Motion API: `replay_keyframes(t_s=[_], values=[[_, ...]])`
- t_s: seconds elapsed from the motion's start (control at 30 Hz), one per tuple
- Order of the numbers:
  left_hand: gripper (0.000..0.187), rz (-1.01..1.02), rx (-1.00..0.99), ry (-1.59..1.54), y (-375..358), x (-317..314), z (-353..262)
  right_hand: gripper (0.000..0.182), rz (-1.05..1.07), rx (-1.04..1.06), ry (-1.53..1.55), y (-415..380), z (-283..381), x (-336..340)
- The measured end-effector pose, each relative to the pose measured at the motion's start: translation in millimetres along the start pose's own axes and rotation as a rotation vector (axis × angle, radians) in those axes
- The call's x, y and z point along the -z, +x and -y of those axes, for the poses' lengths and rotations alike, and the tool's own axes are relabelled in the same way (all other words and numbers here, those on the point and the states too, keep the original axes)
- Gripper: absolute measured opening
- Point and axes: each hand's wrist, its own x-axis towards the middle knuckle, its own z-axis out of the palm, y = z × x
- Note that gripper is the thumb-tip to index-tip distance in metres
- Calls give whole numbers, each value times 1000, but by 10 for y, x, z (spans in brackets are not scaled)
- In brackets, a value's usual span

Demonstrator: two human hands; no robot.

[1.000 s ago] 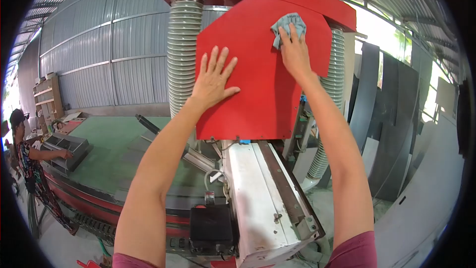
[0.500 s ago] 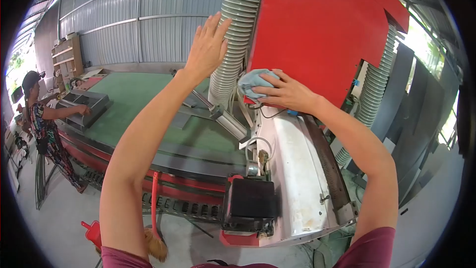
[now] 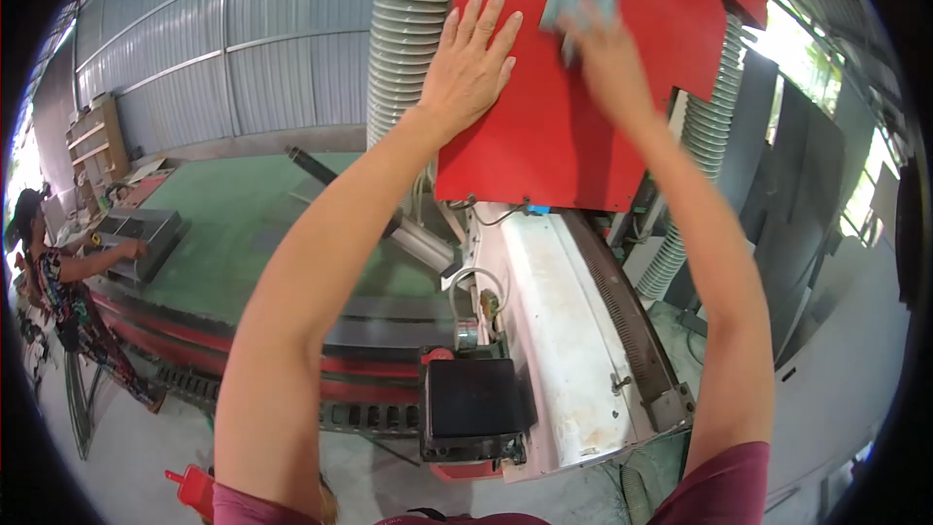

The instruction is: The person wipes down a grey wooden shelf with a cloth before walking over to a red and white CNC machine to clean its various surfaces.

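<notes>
A large red machine cover [image 3: 530, 126] stands upright in front of me. My left hand [image 3: 469, 63] lies open on its left edge, fingers spread and pointing up. Higher up on the panel, my right hand [image 3: 603, 44] grips a light blue cloth [image 3: 583, 0] against the red surface. Motion blurs this hand and the cloth, and the cloth partly hides the fingertips. Below the cover runs the white machine beam [image 3: 573, 331], with a black motor box [image 3: 473, 399] at its near left.
Left of the cover rises a ribbed hose [image 3: 413, 29]; another hose [image 3: 705, 136] hangs at right. A co-worker [image 3: 68, 282] stands at the green table [image 3: 224, 233], one hand at a grey frame [image 3: 146, 238]. Dark sheets [image 3: 807, 185] lean at far right.
My right hand has moved the cloth from the cover's lower left corner up its face. My left hand has come from in front of the hose onto the cover's edge. The view has shifted right.
</notes>
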Motion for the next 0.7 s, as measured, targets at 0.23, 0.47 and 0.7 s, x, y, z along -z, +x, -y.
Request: replay_keyframes(t_s=[0.23,0.47,0.7], values=[[59,8,68,52,11,-423,-469,38,571,466,128,-1301,68,418],[59,88,48,112,-7,-459,-519,49,111,94,-250,-145,-659,233],[59,91,61,127,-15,-493,-522,57,-16,-239,-131,227,-1316,109]])
